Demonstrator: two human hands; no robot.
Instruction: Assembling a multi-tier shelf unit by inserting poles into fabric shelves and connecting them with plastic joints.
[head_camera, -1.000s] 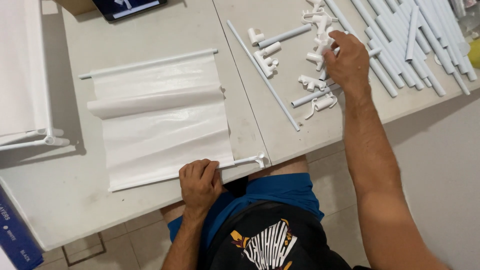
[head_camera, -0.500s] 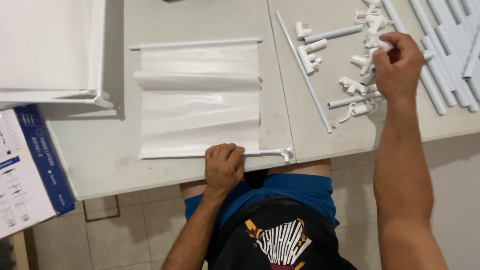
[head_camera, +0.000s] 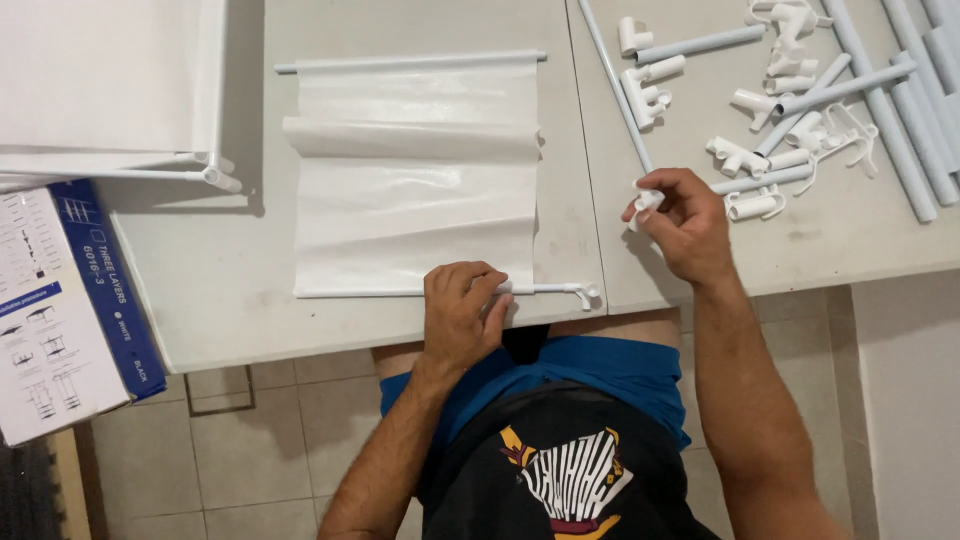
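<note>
A white fabric sheet (head_camera: 415, 190) lies flat on the grey table (head_camera: 200, 270), with a white rod through its far hem (head_camera: 410, 62) and another through its near hem. My left hand (head_camera: 460, 312) grips that near rod at the table's front edge; a white plastic connector (head_camera: 585, 293) caps the rod's right end. My right hand (head_camera: 685, 222) is closed on a small white plastic connector (head_camera: 645, 200), lifted just above the table, to the right of the sheet.
Several white connectors (head_camera: 745, 155) and long white tubes (head_camera: 900, 100) lie scattered at the far right. One thin rod (head_camera: 615, 85) runs diagonally beside the sheet. A white framed panel (head_camera: 110, 90) sits far left. A blue and white box (head_camera: 70, 300) overhangs the left edge.
My right hand has drawn back from the connector pile toward me, now carrying a small white connector. My left hand has stayed on the near rod. The view has shifted.
</note>
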